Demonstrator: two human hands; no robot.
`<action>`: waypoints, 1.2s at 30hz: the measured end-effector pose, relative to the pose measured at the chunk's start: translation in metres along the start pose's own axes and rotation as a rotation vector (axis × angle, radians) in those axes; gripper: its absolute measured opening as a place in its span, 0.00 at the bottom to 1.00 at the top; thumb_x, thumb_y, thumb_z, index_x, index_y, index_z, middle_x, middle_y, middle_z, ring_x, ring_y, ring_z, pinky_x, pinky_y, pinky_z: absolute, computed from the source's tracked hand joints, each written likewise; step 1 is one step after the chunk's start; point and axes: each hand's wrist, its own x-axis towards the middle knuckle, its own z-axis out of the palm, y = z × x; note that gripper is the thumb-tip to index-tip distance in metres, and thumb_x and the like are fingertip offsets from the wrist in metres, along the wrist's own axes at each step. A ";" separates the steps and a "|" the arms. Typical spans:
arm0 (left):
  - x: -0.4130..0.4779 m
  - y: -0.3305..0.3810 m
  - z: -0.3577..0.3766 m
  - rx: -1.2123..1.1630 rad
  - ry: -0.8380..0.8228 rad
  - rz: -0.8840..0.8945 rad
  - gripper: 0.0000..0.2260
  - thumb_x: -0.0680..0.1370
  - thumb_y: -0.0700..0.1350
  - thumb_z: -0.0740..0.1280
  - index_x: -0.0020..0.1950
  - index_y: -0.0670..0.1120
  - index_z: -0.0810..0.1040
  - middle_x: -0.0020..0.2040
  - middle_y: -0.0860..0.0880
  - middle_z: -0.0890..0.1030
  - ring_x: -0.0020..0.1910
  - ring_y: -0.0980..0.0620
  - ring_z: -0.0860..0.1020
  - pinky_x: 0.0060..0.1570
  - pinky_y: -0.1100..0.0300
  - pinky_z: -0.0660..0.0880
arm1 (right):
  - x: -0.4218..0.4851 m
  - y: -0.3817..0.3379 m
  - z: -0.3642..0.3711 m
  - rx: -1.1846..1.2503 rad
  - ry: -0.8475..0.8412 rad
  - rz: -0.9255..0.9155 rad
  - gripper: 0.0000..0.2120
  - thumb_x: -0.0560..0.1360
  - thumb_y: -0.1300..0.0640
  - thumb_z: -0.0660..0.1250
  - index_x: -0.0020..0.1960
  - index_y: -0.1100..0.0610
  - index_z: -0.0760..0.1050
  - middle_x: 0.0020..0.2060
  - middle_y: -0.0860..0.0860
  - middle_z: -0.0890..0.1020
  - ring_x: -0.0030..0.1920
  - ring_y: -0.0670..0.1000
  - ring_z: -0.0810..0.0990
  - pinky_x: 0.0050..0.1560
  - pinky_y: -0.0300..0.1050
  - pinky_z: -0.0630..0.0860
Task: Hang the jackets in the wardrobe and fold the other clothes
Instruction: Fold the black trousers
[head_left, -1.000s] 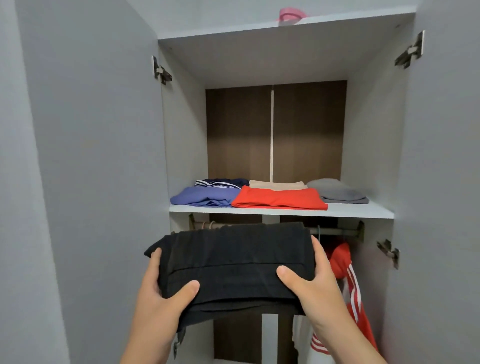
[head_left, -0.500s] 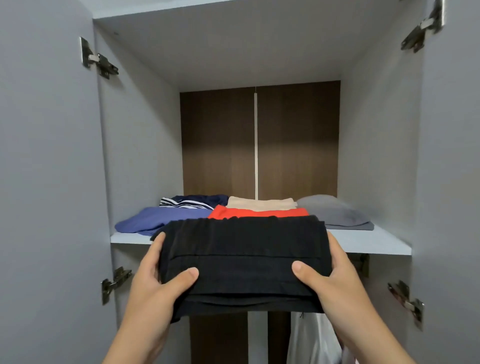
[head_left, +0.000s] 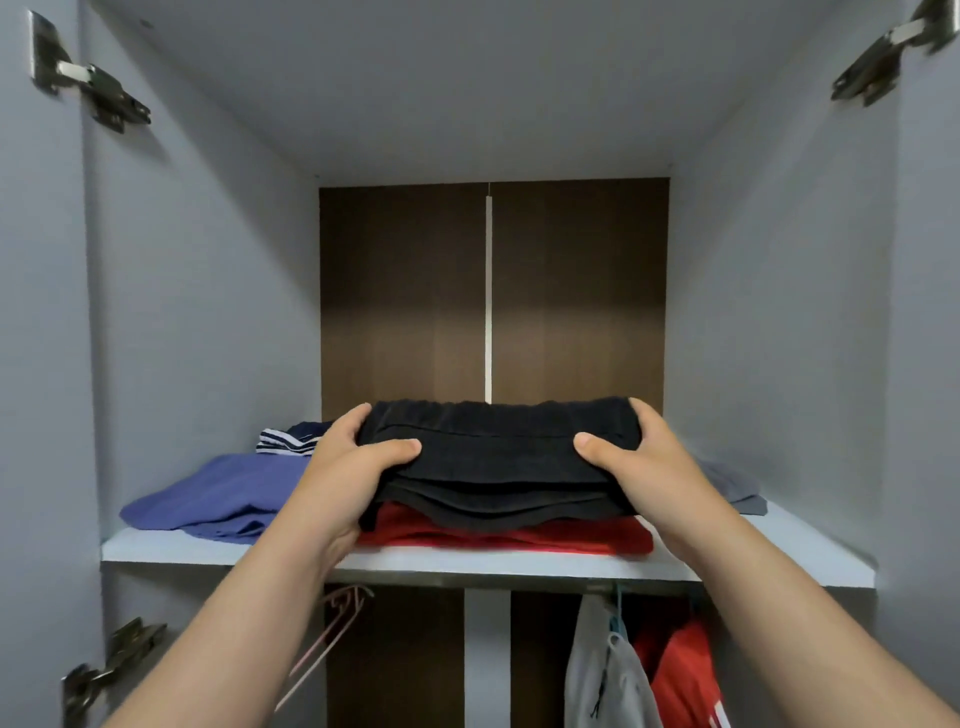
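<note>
Since half a second ago you have carried the folded black garment (head_left: 498, 457) forward, from in front of the shelf (head_left: 467, 564) edge to a spot over the red folded garment (head_left: 519, 535). Its lowest layers now touch the red cloth. Your left hand (head_left: 343, 467) grasps the left end of the black garment, thumb laid across the top and fingers curled round the far side. Your right hand (head_left: 649, 462) grips the right end the same way. I cannot tell whether the bundle's weight is fully set down.

On the shelf, a blue garment (head_left: 208, 499) lies to the left of the red one, its edge reaching the front lip. A navy piece with white stripes (head_left: 285, 441) sits behind the blue one. A grey folded garment (head_left: 737, 488) lies to the right, partly hidden by your right wrist.

Below the shelf, a grey jacket (head_left: 608, 675) and a red jacket (head_left: 680, 670) hang side by side on the right. A pink hanger (head_left: 337, 623) hangs further left, behind your left forearm. Both wardrobe doors stand open, with hinges (head_left: 93, 88) visible at the edges.
</note>
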 end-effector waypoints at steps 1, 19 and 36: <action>0.017 -0.002 0.001 -0.011 -0.003 -0.010 0.41 0.62 0.40 0.78 0.73 0.47 0.68 0.62 0.47 0.80 0.55 0.47 0.82 0.61 0.48 0.76 | 0.009 0.001 0.004 0.000 0.018 0.030 0.20 0.74 0.53 0.73 0.63 0.48 0.72 0.54 0.42 0.80 0.52 0.43 0.81 0.56 0.45 0.79; 0.063 0.011 0.009 1.144 -0.145 0.086 0.25 0.79 0.63 0.59 0.74 0.55 0.67 0.79 0.48 0.58 0.77 0.46 0.58 0.72 0.53 0.57 | 0.073 0.018 0.010 -0.590 0.118 0.112 0.30 0.76 0.33 0.55 0.73 0.47 0.69 0.72 0.49 0.71 0.72 0.52 0.68 0.68 0.48 0.64; 0.060 -0.039 0.023 1.335 -0.438 0.150 0.26 0.82 0.62 0.48 0.79 0.55 0.56 0.79 0.54 0.57 0.78 0.53 0.53 0.76 0.54 0.48 | 0.065 0.063 0.034 -0.877 -0.178 -0.007 0.30 0.77 0.34 0.46 0.75 0.41 0.64 0.74 0.40 0.68 0.74 0.44 0.63 0.73 0.46 0.61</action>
